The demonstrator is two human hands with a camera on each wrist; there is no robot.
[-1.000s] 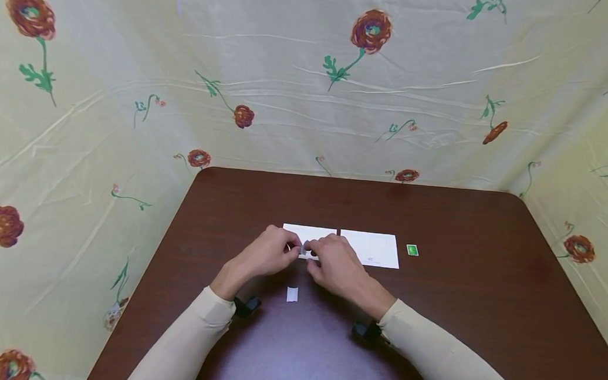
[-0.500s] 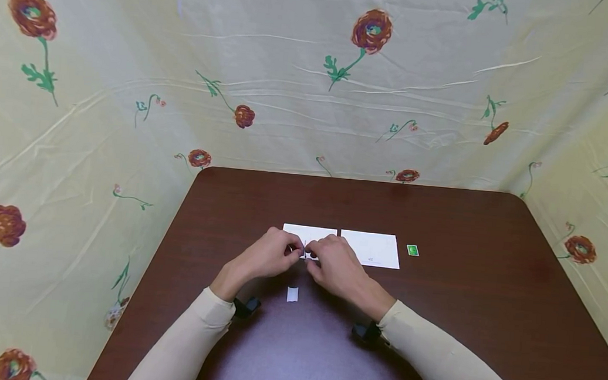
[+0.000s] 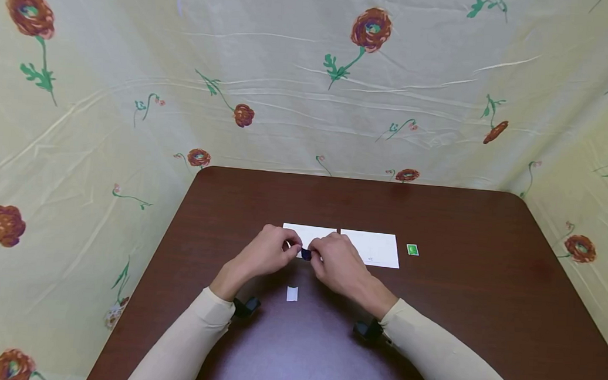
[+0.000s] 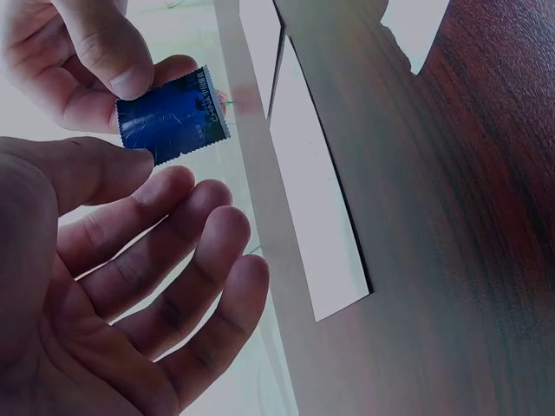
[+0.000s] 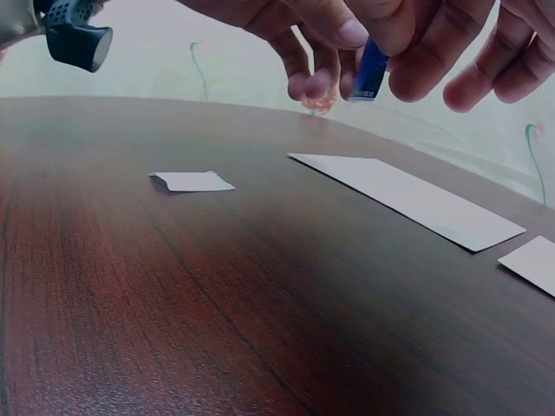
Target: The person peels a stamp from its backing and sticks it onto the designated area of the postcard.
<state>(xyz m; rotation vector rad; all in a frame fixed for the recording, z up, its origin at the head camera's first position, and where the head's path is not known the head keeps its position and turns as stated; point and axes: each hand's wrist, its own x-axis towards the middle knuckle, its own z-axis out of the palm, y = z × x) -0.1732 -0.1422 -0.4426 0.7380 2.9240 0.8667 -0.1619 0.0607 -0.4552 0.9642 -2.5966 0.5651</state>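
Observation:
A dark blue postage stamp [image 4: 173, 113] with toothed edges is held up between both hands, its printed face turned to the left wrist camera. My right hand [image 3: 338, 263] pinches it by one edge between thumb and forefinger. At the near corner, the thumb and forefinger of my left hand [image 3: 270, 252] pinch it too, the other left fingers loosely bent apart from it. In the right wrist view only a narrow blue strip of the stamp [image 5: 370, 71] shows between the fingertips. Below and behind the hands lie two white cards, the left card [image 3: 306, 231] partly covered, the right card [image 3: 379, 251] mostly visible.
A small white paper piece [image 3: 292, 294], slightly curled, lies on the brown table [image 3: 458, 330] nearer the body. Right of the cards is a small green stamp [image 3: 412, 249]. Flowered cloth [image 3: 292, 54] hangs round the table's far side and sides.
The stamp has turned between my fingers, so a dark side now shows in the head view where a pale one did before. Both hands have barely shifted.

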